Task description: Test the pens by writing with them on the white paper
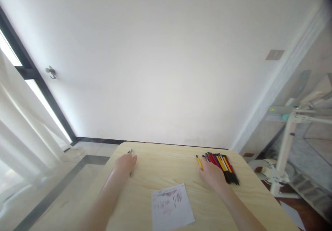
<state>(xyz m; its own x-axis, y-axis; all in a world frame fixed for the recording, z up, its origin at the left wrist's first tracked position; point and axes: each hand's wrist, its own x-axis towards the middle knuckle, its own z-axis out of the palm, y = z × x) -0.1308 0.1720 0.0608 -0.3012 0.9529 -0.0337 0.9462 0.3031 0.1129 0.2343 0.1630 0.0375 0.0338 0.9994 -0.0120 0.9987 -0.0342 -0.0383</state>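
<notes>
My left hand lies on the light wooden table near its far left corner. Its fingers are curled round a thin pen, whose tip pokes out past the knuckles. My right hand rests on the near end of a row of several pens with red, yellow and black barrels, lying side by side at the far right. Its fingers cover the leftmost pens; one yellow pen shows at the hand's left. I cannot see whether they grip any.
A white sheet of paper with reddish scribbles lies near the table's front, between my arms. A white wall stands just behind the table. A window with a curtain is at the left, and a pale metal frame stands at the right.
</notes>
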